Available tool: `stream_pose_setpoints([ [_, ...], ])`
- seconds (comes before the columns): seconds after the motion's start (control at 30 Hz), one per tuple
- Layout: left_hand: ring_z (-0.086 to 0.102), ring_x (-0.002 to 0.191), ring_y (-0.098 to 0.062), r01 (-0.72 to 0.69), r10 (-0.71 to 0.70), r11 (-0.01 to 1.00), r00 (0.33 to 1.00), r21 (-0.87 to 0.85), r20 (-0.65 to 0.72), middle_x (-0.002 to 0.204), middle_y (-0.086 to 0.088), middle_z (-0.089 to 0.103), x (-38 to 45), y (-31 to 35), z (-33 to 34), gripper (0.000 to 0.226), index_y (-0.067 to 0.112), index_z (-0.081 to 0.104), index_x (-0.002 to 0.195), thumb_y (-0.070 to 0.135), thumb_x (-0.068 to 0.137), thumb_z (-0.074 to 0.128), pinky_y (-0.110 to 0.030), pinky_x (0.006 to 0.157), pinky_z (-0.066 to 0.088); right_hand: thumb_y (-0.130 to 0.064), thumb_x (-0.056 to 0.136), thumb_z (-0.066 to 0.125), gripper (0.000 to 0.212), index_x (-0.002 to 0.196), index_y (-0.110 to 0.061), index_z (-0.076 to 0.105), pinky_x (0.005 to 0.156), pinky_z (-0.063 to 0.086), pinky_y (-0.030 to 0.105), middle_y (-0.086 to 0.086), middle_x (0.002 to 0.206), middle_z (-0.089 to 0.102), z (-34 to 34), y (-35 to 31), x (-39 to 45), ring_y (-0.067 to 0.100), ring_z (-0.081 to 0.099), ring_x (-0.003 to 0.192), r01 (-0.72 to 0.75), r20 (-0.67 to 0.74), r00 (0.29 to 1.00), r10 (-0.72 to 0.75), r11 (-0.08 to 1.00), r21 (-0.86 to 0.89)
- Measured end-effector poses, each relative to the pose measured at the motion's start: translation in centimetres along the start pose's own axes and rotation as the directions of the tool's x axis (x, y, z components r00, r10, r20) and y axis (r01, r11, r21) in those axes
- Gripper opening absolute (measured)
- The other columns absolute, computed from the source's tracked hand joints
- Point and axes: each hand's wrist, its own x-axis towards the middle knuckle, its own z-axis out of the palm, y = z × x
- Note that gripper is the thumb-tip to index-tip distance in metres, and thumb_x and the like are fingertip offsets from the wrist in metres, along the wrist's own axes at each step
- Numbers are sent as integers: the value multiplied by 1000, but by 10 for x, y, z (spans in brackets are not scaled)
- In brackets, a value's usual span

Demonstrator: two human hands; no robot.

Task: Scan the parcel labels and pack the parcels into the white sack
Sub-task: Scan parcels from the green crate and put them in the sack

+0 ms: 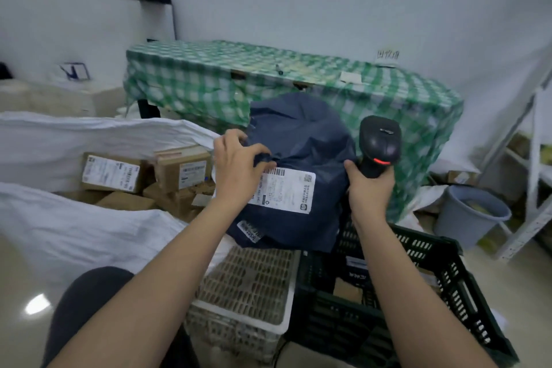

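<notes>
A dark blue plastic parcel bag (pixel 304 140) with a white shipping label (pixel 283 190) is held up in the middle of the view. My left hand (pixel 236 164) pinches its crumpled upper left edge, just above the label. My right hand (pixel 370 188) grips the handle of a black barcode scanner (pixel 380 143) at the parcel's right side; a red light shows on the scanner. The white sack (pixel 89 218) lies open at the left, with several brown cardboard parcels (pixel 179 173) inside it.
A white perforated crate (pixel 248 287) stands upside down below the parcel. Beside it on the right is a dark green crate (pixel 433 293) holding more parcels. Behind stand a table under a green checked cloth (pixel 268 78), a grey bucket (pixel 469 212) and white shelving (pixel 537 158).
</notes>
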Motion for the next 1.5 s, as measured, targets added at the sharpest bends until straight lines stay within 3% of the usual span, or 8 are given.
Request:
stream_pose_setpoints([
  [0.13,34,123,-41,48,-39,998,987,52,-153,132,-13,47,21,-27,-49,7,21,75,85,26,80,75,-47,99,32,-3,76,77,35,105,-11,59,85,52,31,10,102,68,56,-21,-13,19,64,92,32,106,994,-37,999,44],
  [0.4,36,117,-38,178,-92,949,946,261,-311,131,-8,48,57,-105,-136,12,23,75,93,29,84,70,-40,94,24,-4,76,78,32,89,-23,55,87,52,40,11,98,68,165,-25,-56,20,64,89,48,367,928,-61,998,44],
  [0.67,39,112,-42,123,-58,917,982,378,-181,127,-13,48,78,-181,-180,12,15,77,91,23,83,72,-35,94,30,-7,79,77,28,99,-12,58,77,49,29,-2,82,67,224,4,-92,10,63,76,-59,542,840,22,997,50],
  [0.8,37,116,-42,143,-90,929,982,342,-167,130,-15,47,69,-193,-179,13,10,76,94,18,85,70,-38,94,35,-12,81,77,27,95,-20,56,70,54,29,1,83,68,227,18,-94,11,65,70,-82,603,796,62,997,6],
  [0.97,46,116,-37,85,-66,955,995,286,-77,132,-17,46,57,-199,-179,11,7,77,91,3,83,69,-44,93,45,-20,82,77,25,91,-28,55,81,53,44,-1,87,67,216,23,-87,30,69,92,-67,652,749,119,992,-104],
  [1.2,48,123,-29,-33,19,963,998,266,55,137,-17,42,59,-187,-196,16,4,76,91,-3,87,62,-32,102,39,-17,84,75,28,104,-14,56,58,48,23,6,90,67,195,19,-81,22,69,76,-76,667,732,139,990,-123],
  [1.4,50,121,-30,-131,121,977,990,166,73,132,-17,47,62,-149,-151,15,5,76,89,-2,87,63,-40,96,47,-16,83,75,26,99,-12,56,54,47,22,3,79,65,152,27,-57,2,65,55,-34,598,789,145,981,-193],
  [1.5,54,116,-35,-196,191,975,980,103,61,129,-20,51,66,-125,-106,15,7,77,90,-2,85,66,-43,92,50,-20,82,77,25,96,-14,57,59,47,25,6,82,65,107,40,-29,10,66,65,-29,500,849,170,960,-277],
])
